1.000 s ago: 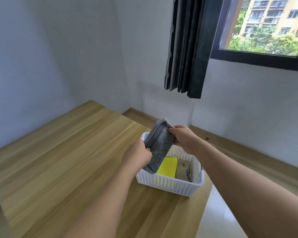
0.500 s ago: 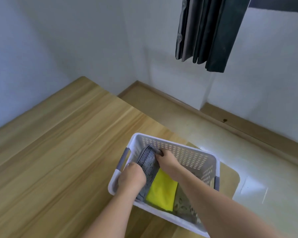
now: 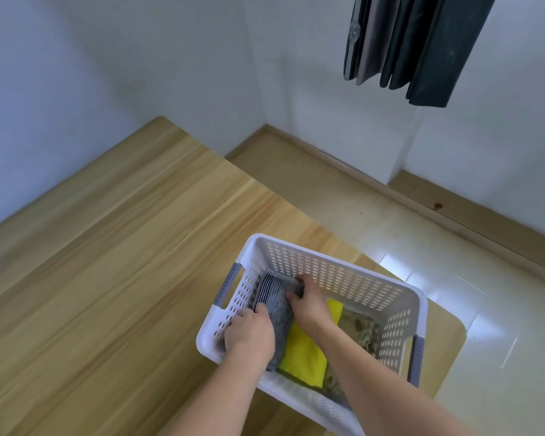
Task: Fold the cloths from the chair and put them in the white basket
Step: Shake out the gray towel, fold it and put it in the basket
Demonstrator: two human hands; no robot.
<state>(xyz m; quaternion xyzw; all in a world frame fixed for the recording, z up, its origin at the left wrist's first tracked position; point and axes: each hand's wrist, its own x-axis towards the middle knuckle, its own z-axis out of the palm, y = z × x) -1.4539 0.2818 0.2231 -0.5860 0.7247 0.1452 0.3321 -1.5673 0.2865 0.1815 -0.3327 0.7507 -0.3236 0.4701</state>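
Grey cloth (image 3: 276, 305) stands folded at the left end of the white basket (image 3: 337, 272), beside the yellow cloth (image 3: 302, 354); left hand (image 3: 250, 336) and right hand (image 3: 309, 305) grip it; press it down flat before letting go.

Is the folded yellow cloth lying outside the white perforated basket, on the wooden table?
No, the folded yellow cloth lies inside the white perforated basket, beside the grey patterned cloth.

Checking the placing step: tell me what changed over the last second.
Both hands, left hand and right hand, lowered the folded grey cloth from above the white basket into it, still gripping. The yellow cloth stayed put.
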